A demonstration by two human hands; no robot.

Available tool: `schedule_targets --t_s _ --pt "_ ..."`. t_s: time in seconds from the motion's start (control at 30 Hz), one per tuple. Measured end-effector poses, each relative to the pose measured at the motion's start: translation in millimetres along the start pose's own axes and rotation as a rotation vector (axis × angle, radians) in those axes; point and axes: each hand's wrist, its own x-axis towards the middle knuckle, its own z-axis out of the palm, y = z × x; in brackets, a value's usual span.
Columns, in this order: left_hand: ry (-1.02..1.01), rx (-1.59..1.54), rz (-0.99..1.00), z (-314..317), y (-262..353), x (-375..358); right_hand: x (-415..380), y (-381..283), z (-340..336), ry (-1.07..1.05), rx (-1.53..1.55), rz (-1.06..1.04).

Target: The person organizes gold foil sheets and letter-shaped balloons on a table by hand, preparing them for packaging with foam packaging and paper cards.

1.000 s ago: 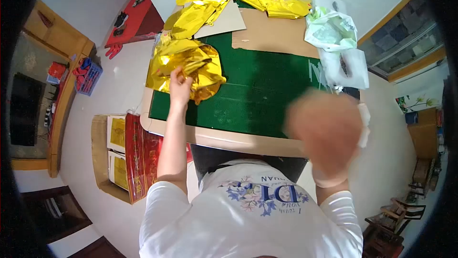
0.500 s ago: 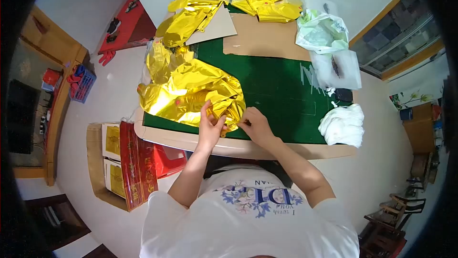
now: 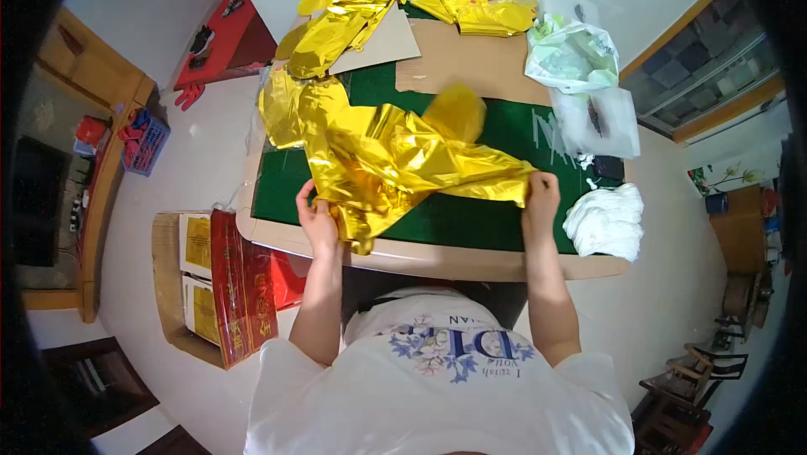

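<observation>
A gold foil balloon, flat and crumpled, stretches across the near half of the green table top. My right hand is closed on its right end, pulling that end into a taut point. At the balloon's lower left edge is my left hand, its fingers apart and its inner side against the foil. A rounded flap of the foil stands up behind, blurred by motion. More gold foil lies beside it on the left.
Folded gold foil pieces line the table's far side, near brown cardboard. On the right are a plastic bag, a black item and white cloth. An open carton stands on the floor at left.
My right hand has moved right, drawing the foil's end out across the table. My left hand has shifted left. The bunched foil is now spread wider, and a flap has lifted.
</observation>
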Motion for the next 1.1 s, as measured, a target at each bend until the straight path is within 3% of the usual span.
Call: schedule_targets --t_s 0.03,0.13,0.2,0.3,0.37,0.43,0.5,0.57,0.63,0.7,0.73,0.83,0.9,0.97,1.1 --pt "0.038 -0.069 0.026 -2 -1 4 10 10 -13 0.088 -0.032 -0.068" --pt "0.158 0.002 0.083 -22 -2 22 12 3 -44 0.208 -0.019 -0.011" --pt "0.229 -0.027 0.111 -29 1 28 15 16 -77 0.19 -0.049 -0.027" --pt "0.129 0.068 0.142 -41 5 35 1 17 -98 0.209 -0.154 -0.131" --pt "-0.09 0.67 0.225 -50 14 42 -14 7 -97 0.219 -0.255 -0.212" --pt "-0.02 1.21 0.546 -42 31 37 -24 8 -102 0.229 -0.327 -0.254" --pt "-0.088 1.221 0.474 -43 41 45 -35 4 -102 0.242 -0.367 -0.3" --pt "-0.289 0.925 0.12 -34 56 53 -43 2 -99 0.256 -0.406 -0.347" --pt "-0.303 0.906 0.126 -29 62 65 -50 2 -96 0.184 -0.397 -0.305" --pt "-0.338 0.55 -0.224 -20 75 70 -48 8 -97 0.183 -0.409 -0.317" --pt "-0.358 0.51 -0.296 -11 81 67 -52 4 -92 0.169 -0.435 -0.314" --pt "-0.364 0.618 -0.288 -3 54 79 -53 3 -88 0.15 -0.455 -0.329" --pt "-0.318 0.593 -0.323 13 60 70 -53 3 -90 0.131 -0.433 -0.314" --pt "-0.401 0.459 -0.351 23 62 66 -55 0 -88 0.14 -0.449 -0.313" --pt "-0.333 0.597 0.033 7 71 80 -53 8 -93 0.132 -0.369 -0.363"
